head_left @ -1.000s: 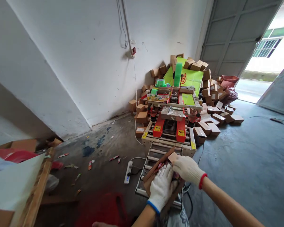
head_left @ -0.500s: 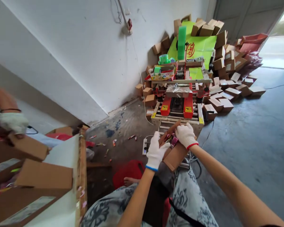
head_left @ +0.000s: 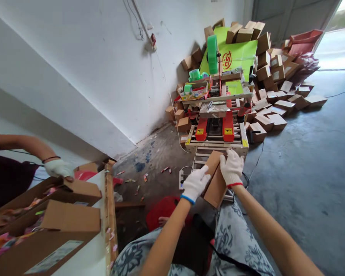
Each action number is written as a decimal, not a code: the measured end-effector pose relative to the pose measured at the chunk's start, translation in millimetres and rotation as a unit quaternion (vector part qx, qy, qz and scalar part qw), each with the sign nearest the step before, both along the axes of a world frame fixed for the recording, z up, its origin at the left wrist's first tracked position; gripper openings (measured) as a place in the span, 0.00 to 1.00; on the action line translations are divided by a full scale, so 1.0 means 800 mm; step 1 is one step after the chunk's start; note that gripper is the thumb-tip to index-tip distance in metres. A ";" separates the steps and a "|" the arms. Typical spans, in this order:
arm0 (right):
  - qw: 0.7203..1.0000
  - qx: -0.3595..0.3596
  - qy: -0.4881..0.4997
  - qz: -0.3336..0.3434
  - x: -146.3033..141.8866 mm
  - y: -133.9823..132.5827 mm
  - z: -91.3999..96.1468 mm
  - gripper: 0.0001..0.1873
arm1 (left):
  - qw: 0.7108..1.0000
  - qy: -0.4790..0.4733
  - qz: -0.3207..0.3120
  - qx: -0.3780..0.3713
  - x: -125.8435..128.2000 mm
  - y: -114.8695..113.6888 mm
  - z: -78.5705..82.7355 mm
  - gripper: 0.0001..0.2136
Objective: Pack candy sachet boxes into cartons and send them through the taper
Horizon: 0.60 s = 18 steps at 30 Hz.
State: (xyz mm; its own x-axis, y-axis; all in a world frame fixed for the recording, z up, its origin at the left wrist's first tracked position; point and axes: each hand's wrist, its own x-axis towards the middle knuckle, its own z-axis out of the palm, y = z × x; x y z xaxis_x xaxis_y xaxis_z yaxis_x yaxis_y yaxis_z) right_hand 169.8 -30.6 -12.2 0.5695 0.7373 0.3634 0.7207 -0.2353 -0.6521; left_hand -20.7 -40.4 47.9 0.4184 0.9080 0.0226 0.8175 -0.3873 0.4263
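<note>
Box (head_left: 216, 188) on rollers (head_left: 201, 155); left hand (head_left: 194, 184) unclenched against left side, right hand (head_left: 231, 168) outstretched on right edge.

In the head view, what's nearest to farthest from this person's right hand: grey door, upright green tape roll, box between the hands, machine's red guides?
From the right hand:
1. Box, touching, on its left
2. Red guides, ahead on the machine
3. Green tape roll, high on the machine
4. Grey door, far back, right

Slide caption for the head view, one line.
Gloved left hand and right hand at a cardboard box on a roller conveyor, a red machine ahead.
</note>
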 end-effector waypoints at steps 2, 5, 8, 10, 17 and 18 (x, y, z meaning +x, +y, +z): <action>1.000 -0.012 0.002 0.006 -0.009 -0.023 -0.020 0.31 | 0.999 0.014 0.009 -0.035 0.004 0.032 0.001 0.22; 0.997 -0.050 -0.027 0.047 -0.008 -0.033 -0.032 0.34 | 0.995 -0.015 -0.025 -0.100 0.007 0.055 -0.012 0.25; 0.989 -0.078 -0.052 0.113 0.008 -0.001 -0.022 0.31 | 0.980 -0.057 -0.025 -0.187 0.012 0.044 -0.024 0.29; 0.978 -0.088 -0.072 0.173 0.020 0.030 -0.010 0.29 | 0.979 -0.030 0.028 -0.198 0.019 0.030 -0.025 0.30; 0.939 -0.078 -0.113 0.314 0.008 -0.015 0.008 0.45 | 0.980 0.039 0.114 -0.157 0.036 0.019 -0.019 0.30; 0.919 -0.073 -0.122 0.367 0.001 -0.038 0.006 0.53 | 0.981 0.024 0.109 -0.157 0.034 0.021 -0.022 0.29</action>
